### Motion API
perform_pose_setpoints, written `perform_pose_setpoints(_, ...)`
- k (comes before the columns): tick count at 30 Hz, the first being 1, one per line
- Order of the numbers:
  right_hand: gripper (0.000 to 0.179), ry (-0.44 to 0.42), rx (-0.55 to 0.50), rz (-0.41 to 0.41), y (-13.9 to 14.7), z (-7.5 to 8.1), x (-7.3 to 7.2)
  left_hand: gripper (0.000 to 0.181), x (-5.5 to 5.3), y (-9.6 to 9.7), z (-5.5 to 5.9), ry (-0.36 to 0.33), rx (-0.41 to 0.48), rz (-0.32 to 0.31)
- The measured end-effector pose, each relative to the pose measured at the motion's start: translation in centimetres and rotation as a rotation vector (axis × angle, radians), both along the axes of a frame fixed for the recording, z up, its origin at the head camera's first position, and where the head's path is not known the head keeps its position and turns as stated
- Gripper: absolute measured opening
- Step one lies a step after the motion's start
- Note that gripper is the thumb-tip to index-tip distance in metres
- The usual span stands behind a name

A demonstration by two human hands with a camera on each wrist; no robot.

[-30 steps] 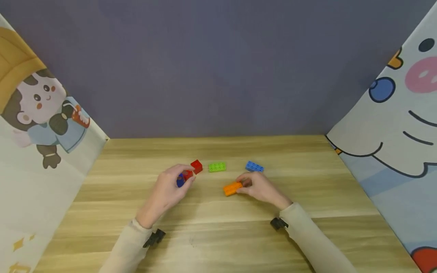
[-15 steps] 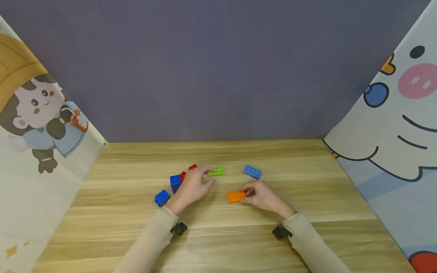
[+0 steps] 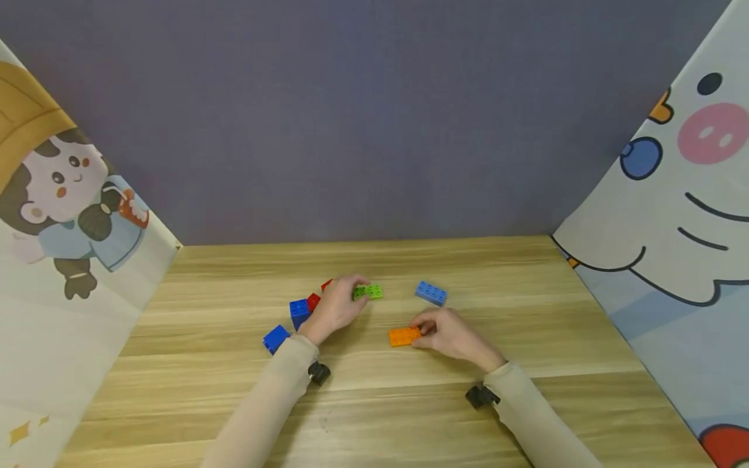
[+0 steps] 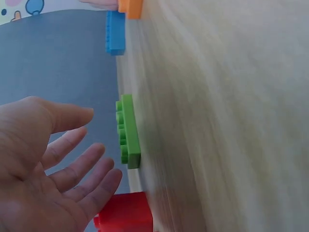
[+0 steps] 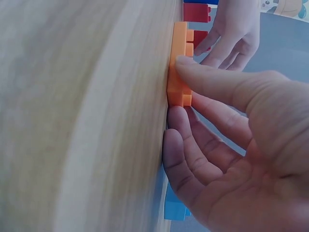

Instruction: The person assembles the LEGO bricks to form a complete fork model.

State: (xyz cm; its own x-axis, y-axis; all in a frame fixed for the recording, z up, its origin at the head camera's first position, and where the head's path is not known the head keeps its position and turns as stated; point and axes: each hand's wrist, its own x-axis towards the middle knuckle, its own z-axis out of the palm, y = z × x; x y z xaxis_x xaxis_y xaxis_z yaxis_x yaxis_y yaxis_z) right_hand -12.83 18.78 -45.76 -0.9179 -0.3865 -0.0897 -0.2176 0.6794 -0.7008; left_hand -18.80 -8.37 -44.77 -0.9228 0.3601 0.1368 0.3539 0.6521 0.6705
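My left hand [image 3: 339,304] hovers beside the lime-green building brick [image 3: 374,292], thumb and fingers spread apart around its left end. In the left wrist view, the green brick [image 4: 129,131] lies flat just past the fingertips, with a gap between. My right hand [image 3: 450,333] pinches the right end of an orange brick [image 3: 402,336] between thumb and fingers. The right wrist view has the thumb on the studded side of the orange brick [image 5: 177,72], which sits low at the wooden tabletop.
Behind the right hand lies a light-blue brick [image 3: 431,293]. Two darker blue bricks, one upright [image 3: 299,312] and one lower left [image 3: 275,338], sit left of the left hand. A red brick [image 3: 313,301] and another red brick [image 3: 326,284] are partly hidden by that hand. A grey wall [image 3: 374,130] rises behind the table.
My left hand has left the blue and red bricks and moved right to the green brick. The orange brick has turned a little in my right hand, which otherwise stays nearly in place.
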Motion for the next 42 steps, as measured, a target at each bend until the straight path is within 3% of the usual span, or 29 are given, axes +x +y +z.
perform_pose_setpoints(11, 0.030, -0.007, -0.007, 0.011, -0.3, -0.1, 0.0, 0.041, -1.0, 0.3, -0.9, -0.064, -0.097, -0.014)
perform_pose_setpoints(23, 0.030, 0.005, 0.006, 0.005, -0.3, -0.3, -0.2, 0.040, -1.6, 0.2, -1.2, -0.071, -0.111, -0.022)
perform_pose_setpoints(32, 0.031, 0.002, 0.009, 0.007, 0.0, -0.1, -0.2, 0.039, -1.1, 0.4, -1.0, -0.061, -0.116, -0.030)
perform_pose_setpoints(42, 0.032, -0.002, 0.015, -0.003, 0.1, -0.2, -0.3, 0.037, 0.6, 0.0, -0.1, -0.005, -0.165, -0.078)
